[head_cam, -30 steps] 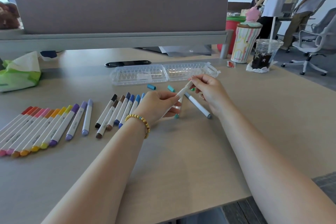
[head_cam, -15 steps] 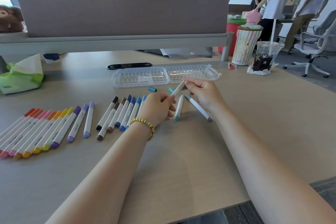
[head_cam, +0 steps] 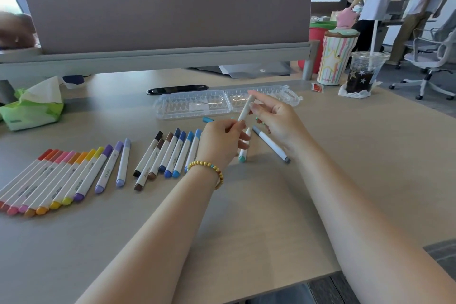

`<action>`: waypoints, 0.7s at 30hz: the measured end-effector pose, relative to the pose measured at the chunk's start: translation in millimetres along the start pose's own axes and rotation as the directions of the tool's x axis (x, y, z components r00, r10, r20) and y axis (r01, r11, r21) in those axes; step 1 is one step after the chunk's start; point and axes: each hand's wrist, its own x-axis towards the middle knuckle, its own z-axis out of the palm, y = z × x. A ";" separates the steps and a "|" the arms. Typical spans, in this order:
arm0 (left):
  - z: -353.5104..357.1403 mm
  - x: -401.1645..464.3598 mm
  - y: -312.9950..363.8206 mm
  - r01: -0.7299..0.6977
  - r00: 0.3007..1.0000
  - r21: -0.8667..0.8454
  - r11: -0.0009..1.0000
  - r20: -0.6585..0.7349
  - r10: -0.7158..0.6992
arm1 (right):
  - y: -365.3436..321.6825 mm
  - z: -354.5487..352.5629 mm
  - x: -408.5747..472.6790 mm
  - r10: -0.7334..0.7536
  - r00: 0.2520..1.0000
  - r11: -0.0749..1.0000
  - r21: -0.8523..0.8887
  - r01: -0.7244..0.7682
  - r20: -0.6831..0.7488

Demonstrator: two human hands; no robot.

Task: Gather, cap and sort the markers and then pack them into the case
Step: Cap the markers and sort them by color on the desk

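1. Above the middle of the surface, we hold one white marker tilted between both hands.
2. Our left hand pinches its lower end; that grip is closed round the barrel.
3. Our right hand pinches its upper part with thumb and fingertips.
4. Behind the hands lies the clear case, opened flat.
5. Under the hands lie a teal-tipped marker and a grey-tipped marker, with a loose blue cap near the case.
6. To the left sit a row of warm and purple markers and a brown-to-blue row.
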 end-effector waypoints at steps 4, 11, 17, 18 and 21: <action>3.7 -2.4 3.0 -0.073 0.995 0.020 0.997 0.073 0.072 | -1.7 2.5 1.6 0.011 1.000 0.991 0.130 -0.010 -0.007; -40.0 22.2 -15.0 -0.012 0.987 0.189 0.982 -0.156 0.042 | 12.8 -35.2 15.0 0.152 0.954 0.966 -0.165 -0.199 -0.260; -62.8 23.4 -32.5 0.042 0.992 0.585 0.810 -0.123 0.037 | 33.2 -37.2 17.0 0.214 0.952 0.859 -0.423 -0.289 -0.218; -62.4 23.5 -33.2 0.043 0.996 0.619 0.784 -0.092 0.018 | 35.8 -36.5 16.8 0.226 0.953 0.841 -0.454 -0.295 -0.202; -59.3 23.4 -34.2 0.024 1.000 0.711 0.703 -0.019 -0.015 | 38.2 -34.1 17.3 0.235 0.955 0.798 -0.525 -0.296 -0.182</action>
